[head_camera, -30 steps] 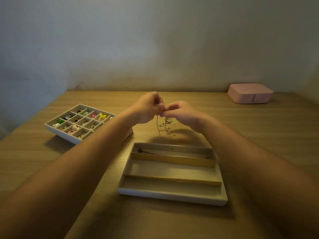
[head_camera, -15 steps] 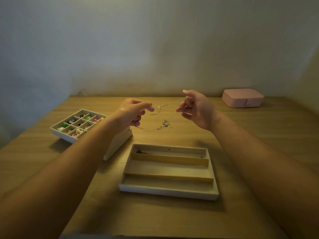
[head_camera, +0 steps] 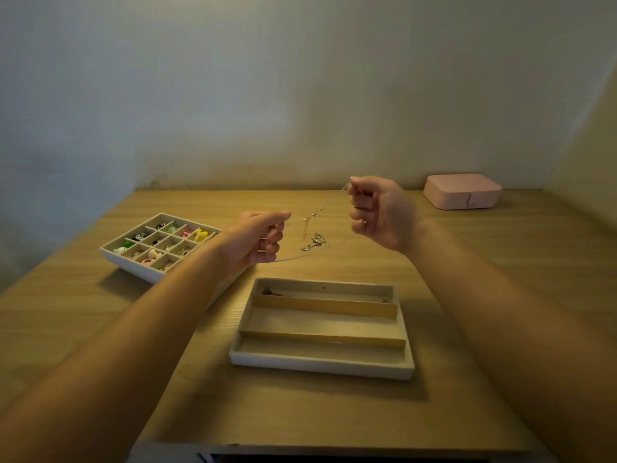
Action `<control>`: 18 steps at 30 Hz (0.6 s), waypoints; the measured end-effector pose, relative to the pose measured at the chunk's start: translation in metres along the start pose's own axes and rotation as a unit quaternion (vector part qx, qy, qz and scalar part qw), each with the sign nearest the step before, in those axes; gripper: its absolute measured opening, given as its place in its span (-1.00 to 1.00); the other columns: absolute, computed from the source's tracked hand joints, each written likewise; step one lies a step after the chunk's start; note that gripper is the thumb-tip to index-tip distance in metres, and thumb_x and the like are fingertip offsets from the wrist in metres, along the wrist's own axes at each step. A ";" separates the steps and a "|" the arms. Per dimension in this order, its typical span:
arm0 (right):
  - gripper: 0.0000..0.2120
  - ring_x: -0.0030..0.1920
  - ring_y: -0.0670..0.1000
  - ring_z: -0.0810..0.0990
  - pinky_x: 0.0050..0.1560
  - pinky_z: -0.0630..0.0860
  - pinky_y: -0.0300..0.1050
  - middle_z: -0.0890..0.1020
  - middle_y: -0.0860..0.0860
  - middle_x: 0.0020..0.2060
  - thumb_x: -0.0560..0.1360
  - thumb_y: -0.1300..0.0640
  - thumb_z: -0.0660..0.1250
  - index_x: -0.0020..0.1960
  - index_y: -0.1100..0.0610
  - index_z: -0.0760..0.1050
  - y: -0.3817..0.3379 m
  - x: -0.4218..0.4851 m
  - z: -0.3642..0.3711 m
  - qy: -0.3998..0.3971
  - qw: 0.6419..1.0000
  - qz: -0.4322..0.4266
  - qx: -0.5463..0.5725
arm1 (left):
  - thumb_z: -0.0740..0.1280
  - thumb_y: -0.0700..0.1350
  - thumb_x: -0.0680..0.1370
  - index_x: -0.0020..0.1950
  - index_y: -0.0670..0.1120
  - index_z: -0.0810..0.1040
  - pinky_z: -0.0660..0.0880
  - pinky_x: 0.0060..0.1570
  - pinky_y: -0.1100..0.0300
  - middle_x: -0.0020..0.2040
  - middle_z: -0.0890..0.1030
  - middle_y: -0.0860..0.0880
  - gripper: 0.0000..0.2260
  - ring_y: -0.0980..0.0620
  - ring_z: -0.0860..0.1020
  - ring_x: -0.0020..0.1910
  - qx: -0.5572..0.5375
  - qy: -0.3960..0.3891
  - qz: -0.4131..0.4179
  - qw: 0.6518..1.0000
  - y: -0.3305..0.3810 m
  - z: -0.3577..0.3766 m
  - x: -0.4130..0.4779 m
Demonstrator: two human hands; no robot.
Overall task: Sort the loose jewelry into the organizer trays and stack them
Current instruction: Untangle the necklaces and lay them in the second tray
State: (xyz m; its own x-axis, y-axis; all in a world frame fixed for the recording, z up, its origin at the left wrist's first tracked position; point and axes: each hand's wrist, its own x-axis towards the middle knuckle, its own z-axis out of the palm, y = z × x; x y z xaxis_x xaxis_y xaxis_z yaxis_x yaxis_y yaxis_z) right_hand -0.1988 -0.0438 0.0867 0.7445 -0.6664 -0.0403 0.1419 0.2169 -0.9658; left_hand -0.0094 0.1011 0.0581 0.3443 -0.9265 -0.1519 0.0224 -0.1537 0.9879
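1. A wooden desk (head_camera: 334,412) stands against a plain wall.
2. A thin chain (head_camera: 315,242) with a tangled knot hangs above it. The left hand (head_camera: 253,240) at 9 o'clock and the right hand (head_camera: 384,215) at 2 o'clock each pinch an end in curled fingers (head_camera: 272,235).
3. A three-slot tray (head_camera: 320,365) lies at the chain's 6 o'clock, a filled grid tray (head_camera: 133,265) at 9 o'clock, and a pink box (head_camera: 462,192) at 2 o'clock, well apart.
4. The desk's near edge lies at the three-slot tray's 6 o'clock.

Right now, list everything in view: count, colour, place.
necklace: one, pale metal, hanging in the air between both hands
long-slot tray: one, off-white, table centre
grid tray: one, off-white, table left, small coloured pieces in its cells
box: one, pink, closed, table far right
table: one, light wood
left hand: one, grips one end of the necklace
right hand: one, grips the other end, held higher
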 end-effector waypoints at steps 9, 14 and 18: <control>-0.69 -0.45 -0.11 0.17 -0.50 0.22 -0.28 0.27 -0.08 -0.38 0.62 0.01 0.18 0.14 0.20 0.58 -0.027 -0.009 0.027 -0.075 0.997 0.017 -0.022 | 0.33 -0.14 0.62 0.04 -0.10 0.52 0.54 -0.36 0.26 -0.27 0.50 -0.03 -0.95 0.08 0.46 -0.38 -0.079 -0.038 -0.032 0.996 -0.016 0.011 0.001; -0.64 -0.50 -0.13 0.15 -0.52 0.15 -0.30 0.26 -0.08 -0.38 0.64 -0.03 0.17 0.16 0.22 0.58 -0.033 -0.009 0.038 -0.115 0.990 0.049 -0.060 | 0.34 -0.14 0.60 0.22 -0.16 0.56 0.64 -0.13 0.12 -0.02 0.66 -0.14 -0.78 -0.04 0.64 -0.17 -0.110 -0.046 -0.059 0.991 -0.014 0.024 -0.001; -0.63 -0.52 -0.13 0.16 -0.54 0.15 -0.32 0.27 -0.08 -0.39 0.65 -0.04 0.19 0.17 0.22 0.58 -0.038 -0.009 0.041 -0.142 0.983 0.077 -0.091 | 0.38 -0.23 0.58 0.34 -0.01 0.49 0.63 0.10 -0.04 0.22 0.60 -0.18 -0.65 -0.16 0.65 0.08 -0.068 -0.045 -0.037 0.996 -0.009 0.037 0.001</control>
State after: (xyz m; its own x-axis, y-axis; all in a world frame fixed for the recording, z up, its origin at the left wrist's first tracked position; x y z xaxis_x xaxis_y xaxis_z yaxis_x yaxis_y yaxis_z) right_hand -0.1844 -0.0169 0.1344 0.9033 -0.4051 -0.1411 -0.0865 0.1503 -0.9848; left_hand -0.0438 0.0888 0.0475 0.2512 -0.9426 -0.2198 0.1725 -0.1799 0.9684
